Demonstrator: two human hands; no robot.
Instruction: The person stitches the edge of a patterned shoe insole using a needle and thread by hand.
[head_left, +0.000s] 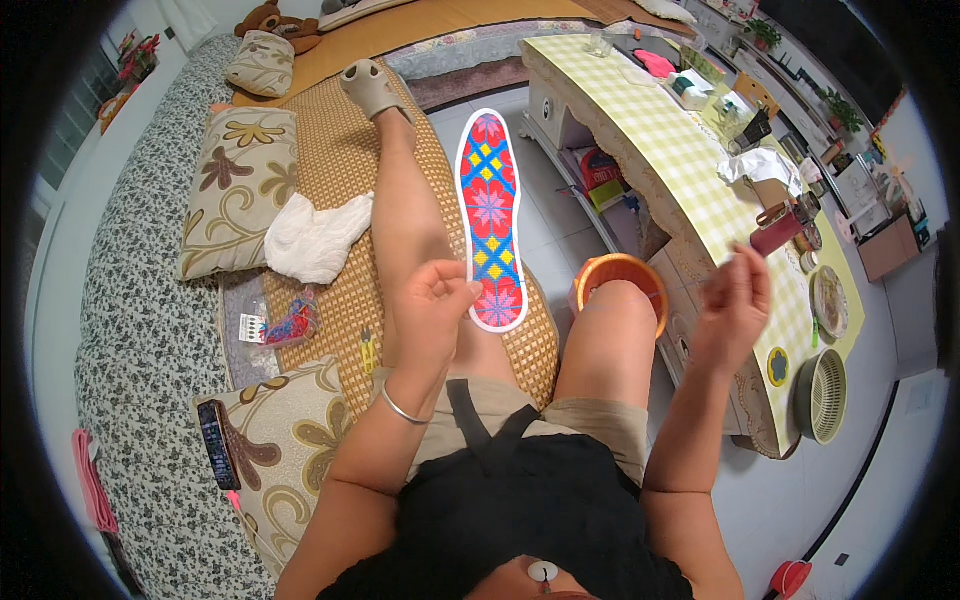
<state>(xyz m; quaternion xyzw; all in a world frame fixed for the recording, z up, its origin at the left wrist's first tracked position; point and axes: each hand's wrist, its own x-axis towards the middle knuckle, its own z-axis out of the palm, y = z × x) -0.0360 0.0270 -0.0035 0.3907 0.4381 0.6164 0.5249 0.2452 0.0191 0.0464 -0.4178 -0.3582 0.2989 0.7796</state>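
Note:
My left hand (441, 304) pinches the left edge of an embroidered insole (493, 217) near its heel. The insole has a white rim and red, blue, yellow and pink stitched patterns, and it stands out lengthwise above my legs. Out to the right, my right hand (735, 307) is raised with thumb and fingers pinched together. A thin thread (686, 287) runs from the insole's heel end towards those fingers; whether a needle is between them is too blurred to tell. Beside my left thigh, yellow thread snips (367, 351) and a plastic bag of coloured thread (292, 322) lie on the woven mat.
Patterned cushions (240, 187), a white cloth (315, 236) and a phone (217, 444) are on the sofa at the left. An orange bin (619, 264) stands by my right knee. The checkered table (675, 172) holds a dark red bottle (776, 229), a plate (830, 301) and a green basket (821, 396).

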